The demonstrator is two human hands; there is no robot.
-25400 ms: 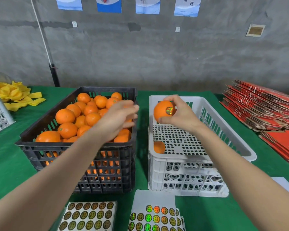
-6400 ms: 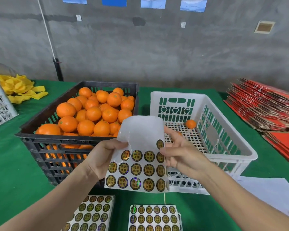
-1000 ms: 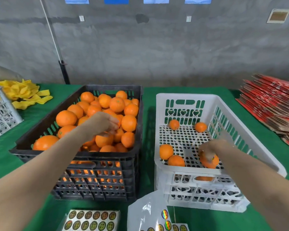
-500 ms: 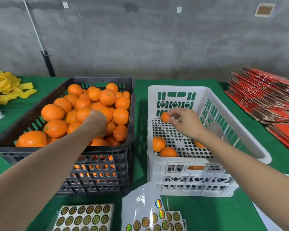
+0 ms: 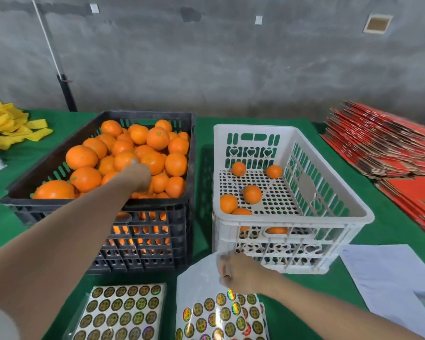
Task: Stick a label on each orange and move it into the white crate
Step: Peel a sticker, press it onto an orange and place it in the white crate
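Left hand [image 5: 137,174] reaches into black plastic crate [image 5: 157,244] onto loose round oranges [image 5: 157,138]; fingers hidden, grip unclear. Right hand [image 5: 241,277], fingers curled, touches glossy sticker sheet [image 5: 199,285] before white plastic crate [image 5: 255,128]; pinch unclear, blurred.

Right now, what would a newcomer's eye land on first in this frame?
The black crate, left of centre on the green table, is heaped with bright oranges, and the left hand is down among them. Beside it on the right, the white crate holds only a few oranges on its perforated floor. Nearest the camera, the right hand is on a half-used sheet of shiny round labels.
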